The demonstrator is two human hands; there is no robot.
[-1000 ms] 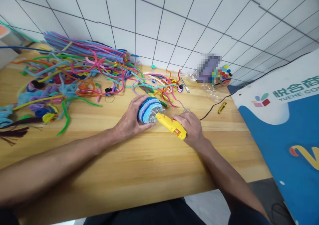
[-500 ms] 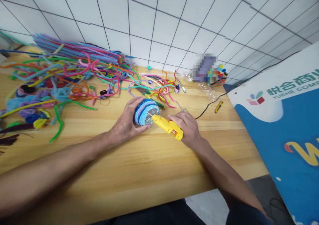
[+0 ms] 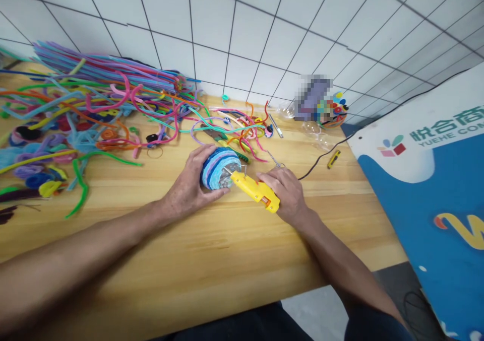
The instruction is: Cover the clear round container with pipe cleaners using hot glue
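Fingers of my left hand (image 3: 191, 182) curl round a ball wrapped in blue pipe cleaners (image 3: 216, 165), with bands of light blue, dark blue and lilac. Its bare greyish end faces right. My right hand (image 3: 285, 192) grips a yellow hot glue gun (image 3: 254, 189) by the handle, the trigger side partly hidden by the fingers. The gun's metal nozzle points left and lies over the bare end of the ball; whether it touches cannot be made out. A pair of scissors (image 3: 275, 159) lies just beyond my right hand.
Bundled pipe cleaners (image 3: 109, 71) and a tangle of loose ones cover the table's left and back. Green-handled pliers (image 3: 223, 138) lie behind the ball. A yellow cutter (image 3: 333, 159) and a black cable (image 3: 321, 158) are at right, beside a blue printed board (image 3: 427, 205).
The view has shifted slightly, so the table things sit a little differently in frame. Both hands keep their holds, and the nozzle stays at the ball's bare end.
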